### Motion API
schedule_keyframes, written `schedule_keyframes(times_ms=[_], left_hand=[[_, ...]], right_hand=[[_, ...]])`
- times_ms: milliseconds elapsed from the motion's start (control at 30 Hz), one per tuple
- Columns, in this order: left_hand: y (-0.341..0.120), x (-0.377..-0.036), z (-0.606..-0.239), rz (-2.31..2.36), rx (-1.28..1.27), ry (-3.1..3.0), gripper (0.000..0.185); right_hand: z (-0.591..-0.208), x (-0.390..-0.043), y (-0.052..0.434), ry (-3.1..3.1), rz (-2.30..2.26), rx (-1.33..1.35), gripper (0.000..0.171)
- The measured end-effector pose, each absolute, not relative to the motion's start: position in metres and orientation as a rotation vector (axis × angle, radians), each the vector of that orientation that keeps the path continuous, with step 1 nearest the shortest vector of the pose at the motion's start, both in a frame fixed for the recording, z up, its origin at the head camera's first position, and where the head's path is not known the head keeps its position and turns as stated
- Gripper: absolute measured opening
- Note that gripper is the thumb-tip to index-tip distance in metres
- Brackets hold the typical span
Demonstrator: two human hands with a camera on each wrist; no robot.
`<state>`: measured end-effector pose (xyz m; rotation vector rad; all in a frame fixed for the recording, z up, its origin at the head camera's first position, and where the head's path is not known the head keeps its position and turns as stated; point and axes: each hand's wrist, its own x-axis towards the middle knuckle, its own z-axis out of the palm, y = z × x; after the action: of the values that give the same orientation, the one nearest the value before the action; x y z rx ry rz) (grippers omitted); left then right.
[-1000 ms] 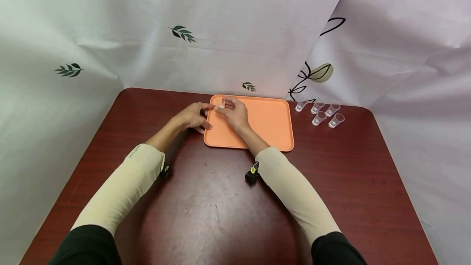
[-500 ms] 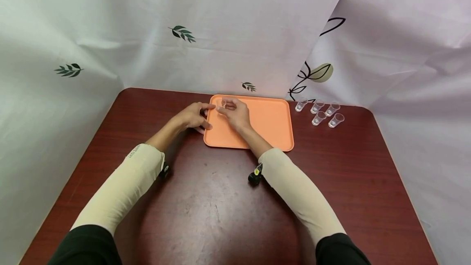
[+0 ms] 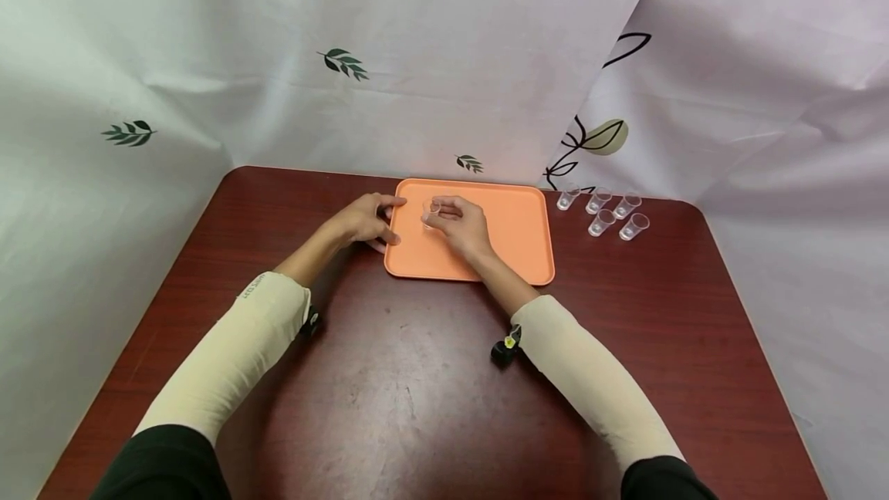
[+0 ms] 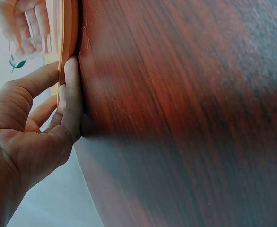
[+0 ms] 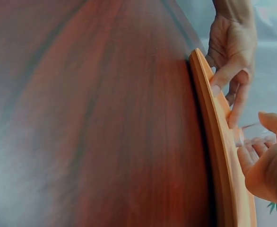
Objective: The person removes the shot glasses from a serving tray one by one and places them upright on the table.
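In the head view my right hand (image 3: 467,227) holds a small clear cup (image 3: 430,214) between thumb and fingers over the left part of an orange tray (image 3: 514,234). The right wrist view shows this cup (image 5: 239,136) with its base close to the tray's surface, partly covered by the fingers. My left hand (image 3: 359,221) grips the tray's left edge, thumb and index finger over the rim. In the left wrist view the fingers of the left hand (image 4: 39,123) lie along both sides of the tray's rim (image 4: 71,28).
Several more clear cups (image 3: 601,222) stand in a group just right of the tray on the dark red wooden table (image 3: 403,376). A white curtain (image 3: 444,60) with leaf prints hangs behind the tray and along both sides.
My right hand has moved right and toward me across the tray, carrying the cup from near the upper left corner. The left hand and the tray have stayed in place.
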<state>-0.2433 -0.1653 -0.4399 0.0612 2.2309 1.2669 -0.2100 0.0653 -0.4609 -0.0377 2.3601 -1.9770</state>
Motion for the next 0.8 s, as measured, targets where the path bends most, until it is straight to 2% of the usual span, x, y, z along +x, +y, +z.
schedule_keyframes(times_ms=[800], left_hand=[[-0.165,-0.242,-0.439,1.274,0.076,2.241,0.094]], right_hand=[[-0.465,-0.181,0.135,2.261,-2.126,0.083,0.042]])
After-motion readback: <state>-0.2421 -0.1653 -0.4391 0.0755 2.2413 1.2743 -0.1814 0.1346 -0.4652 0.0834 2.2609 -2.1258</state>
